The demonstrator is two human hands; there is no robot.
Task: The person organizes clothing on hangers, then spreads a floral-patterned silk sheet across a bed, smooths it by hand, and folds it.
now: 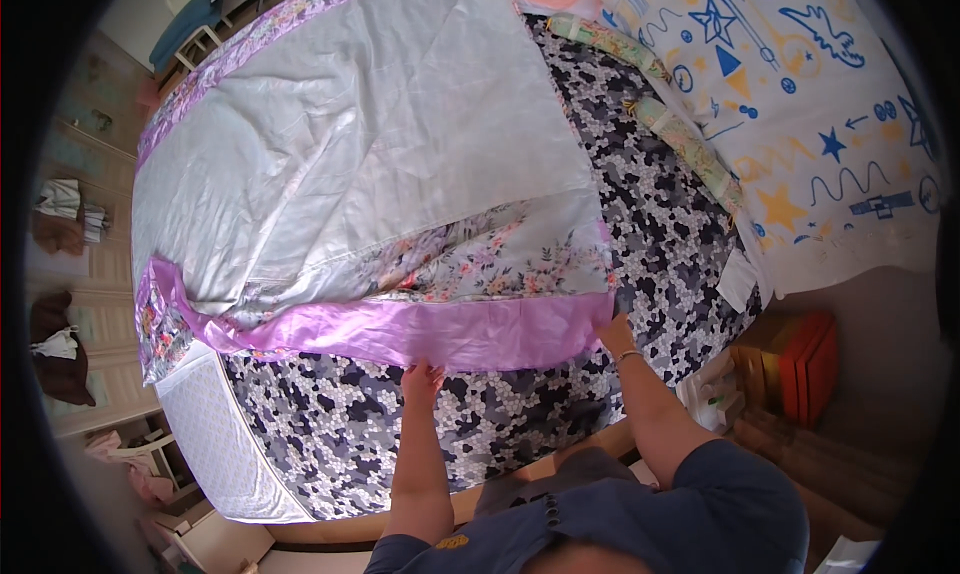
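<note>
A large quilt cover with a pale satiny face, floral parts and a purple border lies spread over a bed. Its purple border is turned up along the near edge. With my left hand I pinch that border's lower edge near the middle. My right hand grips the border's right corner. Beneath the cover is a black, grey and white patterned bed sheet, bare along the near side and the right. At the far left, a corner of the floral border hangs over the mattress edge.
Two rolled green floral cloth bundles lie right of the cover, beside white bedding with blue and yellow drawings. A white mattress cover shows at the bed's left end. A red and gold box stands on the floor at right.
</note>
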